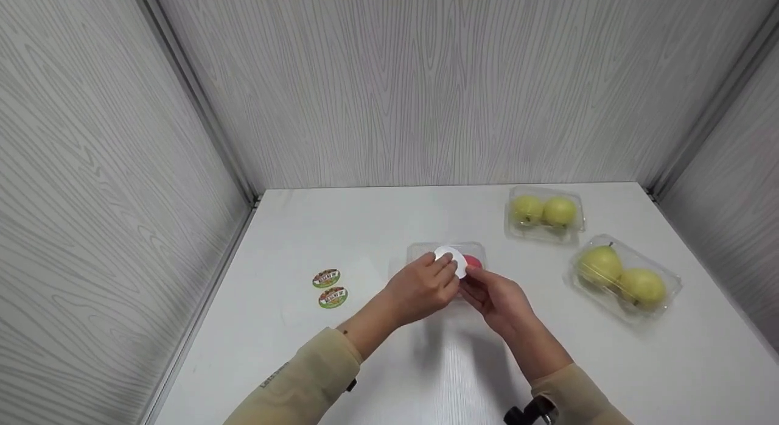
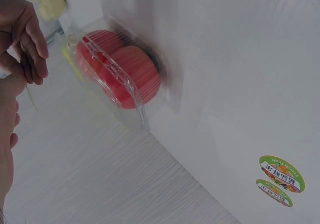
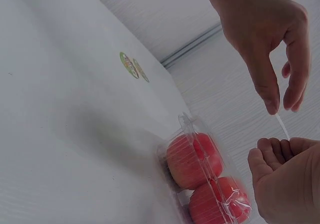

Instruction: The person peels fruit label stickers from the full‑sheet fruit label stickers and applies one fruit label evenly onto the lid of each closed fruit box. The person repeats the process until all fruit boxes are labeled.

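Both hands are raised over a clear plastic clamshell box (image 1: 420,249) that holds two red apples (image 3: 194,159). Between them is a round white sticker (image 1: 460,266), its blank face toward the head camera and its thin edge visible in the right wrist view. My left hand (image 1: 424,291) pinches one edge with thumb and fingertips. At the opposite edge, my right hand (image 1: 504,298) grips it between thumb and curled fingers. The box sits closed beneath, partly hidden by the hands in the head view.
Two oval fruit stickers (image 1: 333,297) lie on the white table (image 1: 274,230) to the left. On the right stand two clear boxes of yellow-green pears, one farther back (image 1: 543,212) and one nearer (image 1: 622,279). Grey wood-grain panels (image 1: 426,96) enclose the table's back and sides.
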A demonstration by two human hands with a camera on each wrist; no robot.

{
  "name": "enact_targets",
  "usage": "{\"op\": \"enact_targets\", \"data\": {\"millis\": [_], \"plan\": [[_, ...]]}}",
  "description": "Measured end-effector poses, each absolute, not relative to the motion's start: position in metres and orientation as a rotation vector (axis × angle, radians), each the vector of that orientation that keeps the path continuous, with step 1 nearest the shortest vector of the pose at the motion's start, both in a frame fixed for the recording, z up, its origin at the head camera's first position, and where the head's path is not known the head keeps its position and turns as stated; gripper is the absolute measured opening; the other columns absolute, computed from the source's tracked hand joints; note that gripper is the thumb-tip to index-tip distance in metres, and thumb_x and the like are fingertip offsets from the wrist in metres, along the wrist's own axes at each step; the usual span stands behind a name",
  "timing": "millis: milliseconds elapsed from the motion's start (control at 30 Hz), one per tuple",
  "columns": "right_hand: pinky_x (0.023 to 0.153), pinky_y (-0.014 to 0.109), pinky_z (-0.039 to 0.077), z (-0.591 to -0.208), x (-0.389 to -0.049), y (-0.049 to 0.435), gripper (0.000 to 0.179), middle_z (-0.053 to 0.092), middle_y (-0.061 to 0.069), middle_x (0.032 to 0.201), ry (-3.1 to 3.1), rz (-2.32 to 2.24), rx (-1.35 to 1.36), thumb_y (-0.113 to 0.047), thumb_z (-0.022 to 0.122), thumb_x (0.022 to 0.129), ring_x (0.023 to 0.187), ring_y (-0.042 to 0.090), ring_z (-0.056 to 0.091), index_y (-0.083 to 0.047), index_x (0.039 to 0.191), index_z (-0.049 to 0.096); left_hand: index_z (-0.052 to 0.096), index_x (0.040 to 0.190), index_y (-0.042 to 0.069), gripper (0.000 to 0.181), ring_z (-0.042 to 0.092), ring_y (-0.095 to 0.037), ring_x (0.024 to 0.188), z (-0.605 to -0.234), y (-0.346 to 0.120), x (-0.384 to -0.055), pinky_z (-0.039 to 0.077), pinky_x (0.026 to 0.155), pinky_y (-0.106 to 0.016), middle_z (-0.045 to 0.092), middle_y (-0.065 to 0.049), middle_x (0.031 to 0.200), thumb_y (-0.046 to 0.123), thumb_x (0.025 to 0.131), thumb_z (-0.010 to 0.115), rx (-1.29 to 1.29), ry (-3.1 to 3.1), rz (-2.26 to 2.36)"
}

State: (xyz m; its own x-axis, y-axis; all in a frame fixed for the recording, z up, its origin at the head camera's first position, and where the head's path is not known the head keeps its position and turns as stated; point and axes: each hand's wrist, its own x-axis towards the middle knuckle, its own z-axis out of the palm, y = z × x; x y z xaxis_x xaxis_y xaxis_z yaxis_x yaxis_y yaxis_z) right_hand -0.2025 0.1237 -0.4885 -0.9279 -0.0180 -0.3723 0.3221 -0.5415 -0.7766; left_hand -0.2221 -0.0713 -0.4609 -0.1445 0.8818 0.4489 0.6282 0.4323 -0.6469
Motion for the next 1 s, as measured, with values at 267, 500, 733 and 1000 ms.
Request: {"op": "enact_targets", "data": {"millis": [267,500,733,1000], "plan": [[0.087,0.03,0.061,-0.487,-0.199,0.121,0.013,0.08,0.008,0.095,1.378,-2.539,0.482,-0.007,0.065,0.105,0.088,0.014,0.079,-0.003,0.101,0.076,0.082,0.101,0.013,0.012,0.075,-0.018,0.112,-0.465,-0.068,-0.222,0.057,0.091,-0.031,0.08,-0.003,0.113,0.012,0.1,0.069,-1.289,-1.874,0.433],[0.087,0.031,0.062,-0.488,-0.2,0.119,0.012,0.08,0.009,0.096,1.391,-2.546,0.496,-0.007,0.064,0.105,0.088,0.016,0.079,0.0,0.106,0.074,0.083,0.102,0.012,0.013,0.075,-0.018,0.109,-0.467,-0.066,-0.222,0.059,0.088,-0.03,0.08,-0.003,0.112,0.014,0.1,0.071,-1.286,-1.884,0.434],[0.089,0.033,0.061,-0.491,-0.199,0.12,0.014,0.08,0.01,0.098,1.349,-2.557,0.482,-0.008,0.064,0.105,0.091,0.017,0.079,-0.001,0.105,0.076,0.084,0.104,0.012,0.013,0.076,-0.017,0.107,-0.468,-0.067,-0.221,0.057,0.086,-0.029,0.08,-0.003,0.111,0.013,0.099,0.072,-1.28,-1.871,0.423],[0.096,0.034,0.059,-0.495,-0.196,0.129,0.021,0.08,0.008,0.1,1.243,-2.592,0.451,-0.011,0.061,0.108,0.098,0.019,0.079,-0.006,0.102,0.079,0.084,0.098,0.01,0.007,0.077,-0.015,0.101,-0.47,-0.07,-0.224,0.058,0.086,-0.028,0.081,-0.003,0.106,0.015,0.092,0.083,-1.19,-1.848,0.166]]}}
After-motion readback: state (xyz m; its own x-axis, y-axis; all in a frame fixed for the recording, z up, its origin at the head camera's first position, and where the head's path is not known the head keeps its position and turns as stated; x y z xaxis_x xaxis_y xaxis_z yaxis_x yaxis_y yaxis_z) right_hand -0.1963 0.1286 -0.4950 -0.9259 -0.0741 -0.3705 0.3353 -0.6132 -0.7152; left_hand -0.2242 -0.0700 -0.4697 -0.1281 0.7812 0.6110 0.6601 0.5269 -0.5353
